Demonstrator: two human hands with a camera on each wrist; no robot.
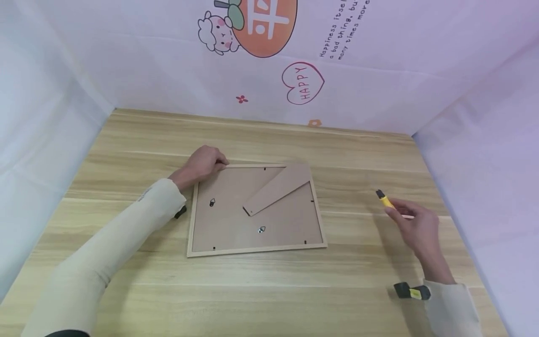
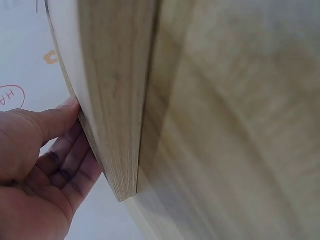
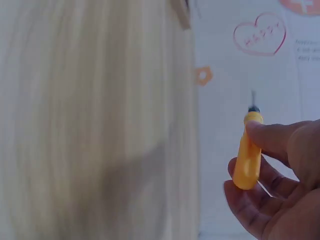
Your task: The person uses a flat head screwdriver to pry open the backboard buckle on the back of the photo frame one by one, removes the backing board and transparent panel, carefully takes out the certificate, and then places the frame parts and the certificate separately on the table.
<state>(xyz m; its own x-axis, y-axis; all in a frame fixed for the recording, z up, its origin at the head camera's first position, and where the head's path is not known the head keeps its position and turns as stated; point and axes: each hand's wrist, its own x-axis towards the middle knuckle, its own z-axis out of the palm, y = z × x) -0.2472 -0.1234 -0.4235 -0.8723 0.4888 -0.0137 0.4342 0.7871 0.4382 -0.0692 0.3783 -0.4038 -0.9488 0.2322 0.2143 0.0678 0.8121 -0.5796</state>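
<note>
Frame (image 1: 225, 217) lies back-up on wood tbl (image 1: 252, 299), stand leg (image 1: 278, 188) slanting from its far-R corner twd middle. L hand (image 1: 205, 162) pinches frame's far-L corner, thumb & fingers at its edge. R hand (image 1: 421, 228) grips yellow-handled tool (image 3: 247, 170) w/ thin tip, well apart to R of frame. White cloth (image 1: 168, 70) w/ red heart print (image 1: 303, 83) hangs beyond frame.
</note>
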